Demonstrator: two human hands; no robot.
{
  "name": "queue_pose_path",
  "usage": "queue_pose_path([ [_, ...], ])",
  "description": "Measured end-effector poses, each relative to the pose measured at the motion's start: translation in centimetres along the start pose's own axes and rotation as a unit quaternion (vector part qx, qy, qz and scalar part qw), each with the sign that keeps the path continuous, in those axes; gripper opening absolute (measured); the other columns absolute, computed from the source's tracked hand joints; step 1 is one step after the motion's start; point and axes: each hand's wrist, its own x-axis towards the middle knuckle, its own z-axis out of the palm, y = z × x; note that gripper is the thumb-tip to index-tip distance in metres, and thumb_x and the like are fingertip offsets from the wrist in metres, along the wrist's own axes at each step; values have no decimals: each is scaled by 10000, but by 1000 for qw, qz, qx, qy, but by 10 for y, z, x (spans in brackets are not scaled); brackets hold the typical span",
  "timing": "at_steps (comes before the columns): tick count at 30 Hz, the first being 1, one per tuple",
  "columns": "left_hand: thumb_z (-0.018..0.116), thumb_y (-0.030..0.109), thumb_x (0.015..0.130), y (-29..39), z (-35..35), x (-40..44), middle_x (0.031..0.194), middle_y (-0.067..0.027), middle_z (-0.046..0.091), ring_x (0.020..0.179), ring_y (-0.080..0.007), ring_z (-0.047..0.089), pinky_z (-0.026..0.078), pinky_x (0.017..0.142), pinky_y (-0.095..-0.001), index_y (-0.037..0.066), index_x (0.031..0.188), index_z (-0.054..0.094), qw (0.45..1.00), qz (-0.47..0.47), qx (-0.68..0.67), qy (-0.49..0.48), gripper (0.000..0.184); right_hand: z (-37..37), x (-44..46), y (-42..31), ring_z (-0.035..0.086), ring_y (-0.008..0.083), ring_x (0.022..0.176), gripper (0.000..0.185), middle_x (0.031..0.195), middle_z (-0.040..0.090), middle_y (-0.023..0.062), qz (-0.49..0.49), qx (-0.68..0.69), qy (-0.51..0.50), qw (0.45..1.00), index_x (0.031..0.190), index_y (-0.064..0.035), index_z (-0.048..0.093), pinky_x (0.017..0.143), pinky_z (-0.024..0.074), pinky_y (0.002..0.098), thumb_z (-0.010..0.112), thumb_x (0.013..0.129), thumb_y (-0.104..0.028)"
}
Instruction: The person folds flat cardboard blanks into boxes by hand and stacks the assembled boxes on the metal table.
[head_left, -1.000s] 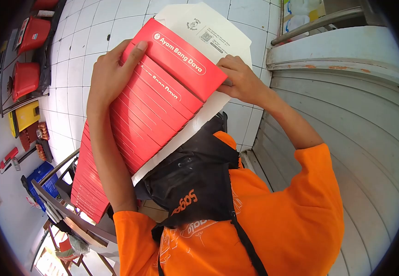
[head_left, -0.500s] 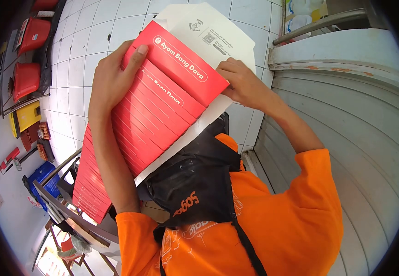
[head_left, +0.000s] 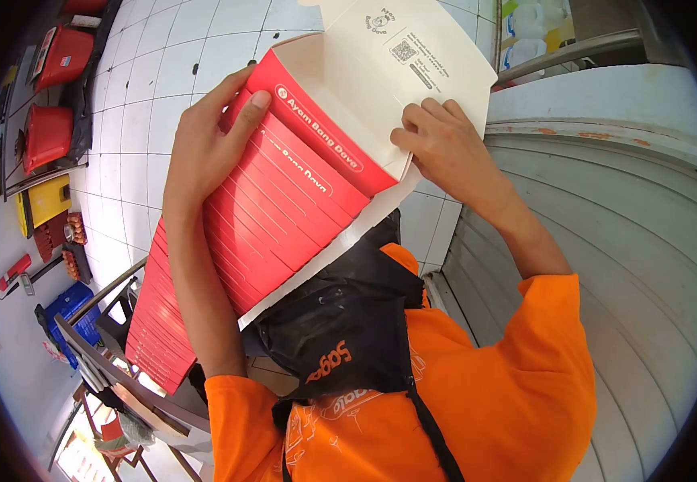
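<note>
A long stack of nested red cardboard food boxes [head_left: 272, 193], lettered "Ayam Bang Dava", leans along my left forearm. The front box [head_left: 316, 128] stands open at its mouth, showing a white inside. Its white lid flap [head_left: 388, 68], printed with a logo and a QR code, extends away from me. My left hand [head_left: 216, 136] is closed around the left edge of the stack, thumb on the red face and the other fingers partly hidden. At the right corner of the front box, my right hand [head_left: 445, 149] is closed on its side edge with curled fingers.
Grey slatted panels [head_left: 581, 209] rise at the right, below a metal rail [head_left: 565, 56] with plastic jugs [head_left: 525, 36] behind it. On the left are red containers [head_left: 47, 132], a yellow container [head_left: 45, 207] and a blue crate [head_left: 75, 313]. White tiles [head_left: 139, 120] cover the floor.
The front box has opened wider, and its white inside now shows. The lid flap and my right hand have moved to the right. My left hand keeps its hold, shifted slightly.
</note>
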Motion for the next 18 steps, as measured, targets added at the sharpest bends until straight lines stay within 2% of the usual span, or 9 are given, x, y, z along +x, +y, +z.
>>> queue_pose_path([
  [3, 647, 474, 1021, -1, -2, 2, 1091, -191, 784, 950, -285, 769, 573, 885, -365, 49, 1358, 684, 1000, -13, 7, -8, 544, 0, -1, -10, 579, 232, 931, 239, 962, 589, 21, -23, 33, 7, 999, 904, -92, 644, 811, 443, 365, 764, 736, 28],
  [6, 647, 468, 1029, -1, -4, 1, 1082, -170, 781, 957, -248, 757, 571, 883, -357, 47, 1349, 688, 999, -36, -18, -19, 531, 3, -3, -8, 587, 244, 945, 244, 972, 616, 22, -30, 126, -33, 991, 917, -78, 674, 839, 478, 377, 775, 724, 31],
  [9, 640, 470, 1039, -4, -7, 3, 1062, -144, 773, 939, -217, 737, 573, 880, -353, 45, 1339, 685, 998, -30, -36, -37, 522, 13, -1, 1, 567, 230, 925, 120, 949, 624, 13, -82, 210, -12, 974, 909, -91, 686, 836, 480, 363, 761, 823, -53],
  [12, 630, 480, 1046, -7, -7, 6, 1053, -131, 764, 917, -205, 722, 574, 886, -354, 48, 1330, 679, 996, -44, -62, -52, 520, 17, 1, 8, 571, 241, 928, 147, 966, 657, 3, -100, 228, -12, 968, 934, -81, 703, 859, 500, 363, 790, 818, -62],
  [15, 623, 481, 1050, -7, -8, 7, 1052, -132, 762, 906, -212, 729, 576, 878, -350, 59, 1339, 669, 996, -51, -53, -55, 514, 13, 0, 9, 599, 266, 974, 293, 1046, 696, 28, -86, 255, -33, 963, 980, -65, 717, 873, 534, 379, 778, 713, 41],
  [18, 622, 477, 1050, -6, -11, 5, 1072, -143, 758, 896, -217, 740, 581, 865, -347, 70, 1349, 664, 992, -85, -57, -71, 507, 13, 4, 7, 604, 268, 997, 307, 1058, 702, 27, -96, 234, -17, 967, 995, -65, 720, 879, 542, 376, 783, 711, 34],
])
